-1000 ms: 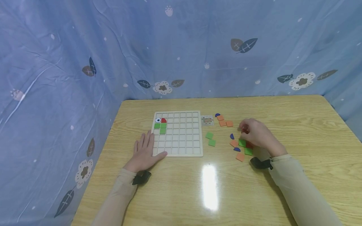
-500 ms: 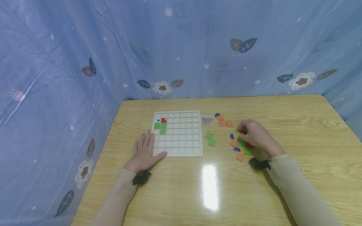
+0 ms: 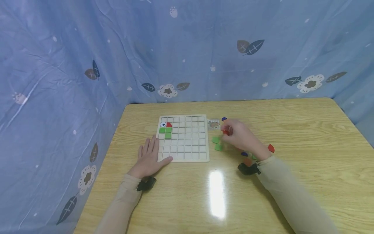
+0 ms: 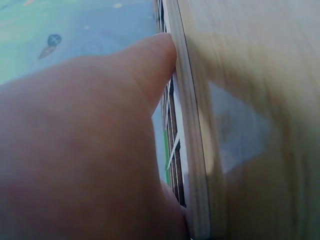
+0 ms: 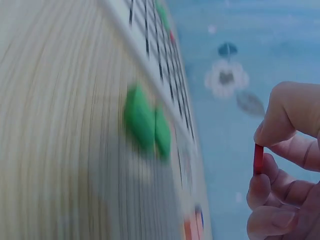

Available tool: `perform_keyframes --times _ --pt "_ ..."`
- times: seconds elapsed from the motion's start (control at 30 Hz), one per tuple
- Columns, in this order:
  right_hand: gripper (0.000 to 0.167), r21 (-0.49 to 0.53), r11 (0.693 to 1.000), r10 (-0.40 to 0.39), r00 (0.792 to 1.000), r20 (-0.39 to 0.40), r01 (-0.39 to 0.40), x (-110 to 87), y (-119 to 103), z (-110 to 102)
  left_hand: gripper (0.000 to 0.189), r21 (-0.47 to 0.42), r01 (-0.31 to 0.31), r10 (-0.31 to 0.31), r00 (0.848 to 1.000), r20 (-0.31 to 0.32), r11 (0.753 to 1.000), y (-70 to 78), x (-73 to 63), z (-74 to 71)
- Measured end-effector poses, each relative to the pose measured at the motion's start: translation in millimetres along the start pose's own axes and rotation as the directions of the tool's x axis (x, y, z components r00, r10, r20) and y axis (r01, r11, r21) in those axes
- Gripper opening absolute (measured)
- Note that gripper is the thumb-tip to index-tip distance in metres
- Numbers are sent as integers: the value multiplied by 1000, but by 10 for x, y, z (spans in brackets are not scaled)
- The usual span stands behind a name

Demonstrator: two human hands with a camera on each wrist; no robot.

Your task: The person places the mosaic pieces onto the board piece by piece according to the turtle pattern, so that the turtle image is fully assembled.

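Note:
Between thumb and fingers my right hand (image 3: 242,136) pinches a red tile (image 5: 258,159), held above the table just right of two green square tiles (image 3: 216,140). My left hand (image 3: 148,159) lies with straight fingers over the lower left corner of the white gridded board (image 3: 190,146), thumb on its front edge. In the board's upper left cells sit a white tile with an eye (image 3: 163,124), a red quarter-round tile (image 3: 169,124) and several green squares (image 3: 168,130). The right hand and forearm hide part of the loose tiles.
A small picture card (image 3: 214,124) touches the board's right side. Beyond the right hand is a dark blue half-round tile (image 3: 224,119). Near the right wrist lie another blue half-round (image 3: 244,154), an orange tile (image 3: 247,162) and a red tile (image 3: 271,148).
My right hand has moved left from the tile pile toward the board, carrying the red tile. A red tile by the right wrist has come into view. The left hand stays in place.

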State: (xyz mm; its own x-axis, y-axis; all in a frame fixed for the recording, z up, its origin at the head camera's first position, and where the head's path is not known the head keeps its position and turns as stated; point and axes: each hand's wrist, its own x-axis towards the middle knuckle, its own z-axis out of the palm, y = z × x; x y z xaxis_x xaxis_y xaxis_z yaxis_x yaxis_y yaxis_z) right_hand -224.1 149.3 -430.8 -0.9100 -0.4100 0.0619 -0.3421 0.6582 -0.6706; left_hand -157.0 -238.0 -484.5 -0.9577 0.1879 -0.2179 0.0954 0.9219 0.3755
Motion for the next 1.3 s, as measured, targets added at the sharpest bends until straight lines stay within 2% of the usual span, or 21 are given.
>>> perform_keyframes --times 0.1,0.23,0.37,0.57,0.7,0.87,1.1,1.3 --pt "17 48 998 -37 999 23 36 139 -185 179 114 1 -4 4 1000 -2 1000 -14 6 12" --pt "11 40 996 -76 995 57 74 336 -452 428 114 -6 -6 6 1000 -17 1000 -27 15 29" --pt "12 -10 996 -82 990 112 83 520 -713 676 114 -4 -1 1 1000 -23 1000 -24 16 32" --pt "13 10 997 -77 976 205 77 718 -1003 967 113 -10 4 -4 1000 -13 1000 21 -4 -9" --pt "9 11 993 -119 967 227 120 814 -1112 1139 113 1 5 -5 1000 -6 1000 18 -11 -9" --pt "8 -4 990 -136 962 235 141 887 -1215 1317 113 -4 6 -6 1000 2 1000 16 -23 -15" --pt "8 -40 993 -102 972 213 113 962 -1310 1444 112 12 5 -6 1000 18 1000 15 -32 -23" --pt "9 -73 992 -84 977 194 100 1001 -1290 1501 111 20 10 -10 1000 29 1000 32 -32 -36"
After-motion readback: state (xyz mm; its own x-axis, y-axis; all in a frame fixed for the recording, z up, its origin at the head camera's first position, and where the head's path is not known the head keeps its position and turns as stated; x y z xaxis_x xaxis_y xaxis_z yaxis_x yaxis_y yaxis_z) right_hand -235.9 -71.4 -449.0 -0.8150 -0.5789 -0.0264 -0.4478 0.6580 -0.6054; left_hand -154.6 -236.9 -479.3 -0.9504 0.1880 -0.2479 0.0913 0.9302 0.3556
